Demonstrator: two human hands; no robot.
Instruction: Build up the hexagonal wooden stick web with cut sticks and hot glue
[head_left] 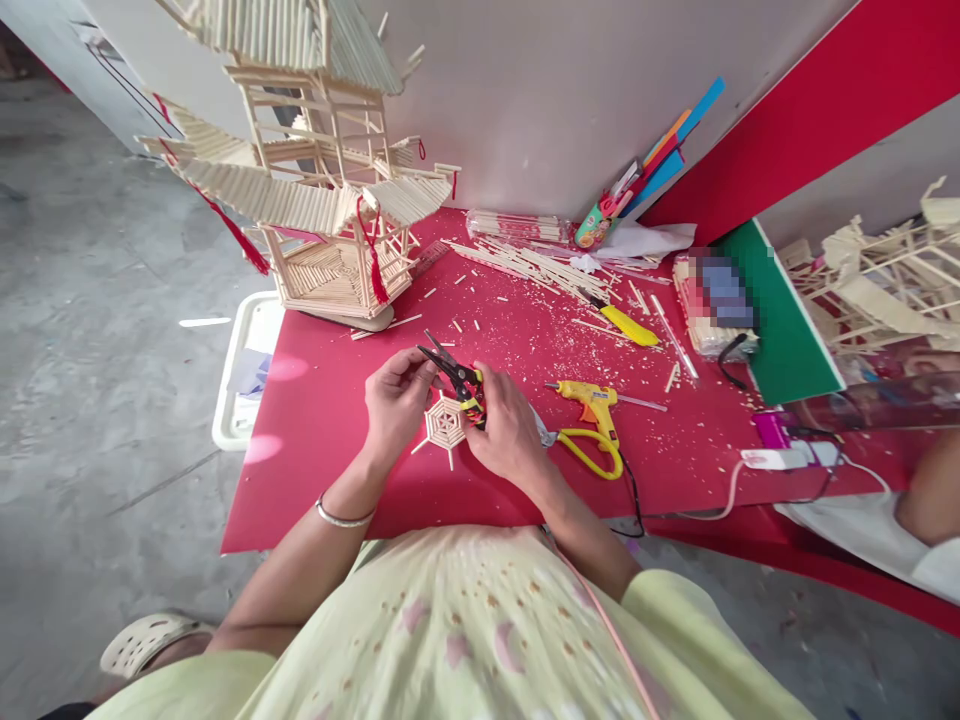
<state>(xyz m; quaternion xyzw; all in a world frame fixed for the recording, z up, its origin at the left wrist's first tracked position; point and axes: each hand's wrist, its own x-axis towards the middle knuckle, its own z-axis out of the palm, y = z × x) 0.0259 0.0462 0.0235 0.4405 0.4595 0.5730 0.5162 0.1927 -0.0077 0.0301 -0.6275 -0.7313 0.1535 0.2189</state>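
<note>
My right hand is wrapped around the black and yellow handles of a pair of pliers, whose dark jaws point up and left, parted. Beside the jaws, the fingers of my left hand are pinched together; whatever they hold is too small to make out. Under the pliers, between both hands, a hexagonal web of small wooden sticks lies on the red table. Part of it is covered by my right hand and the pliers. Yellow-handled scissors rest right of my right hand.
A stick-built pagoda model stands at the back left. Loose sticks, scraps and a yellow utility knife lie farther back. A yellow glue gun with its cord is to the right, near a power strip. Another person's arm shows far right.
</note>
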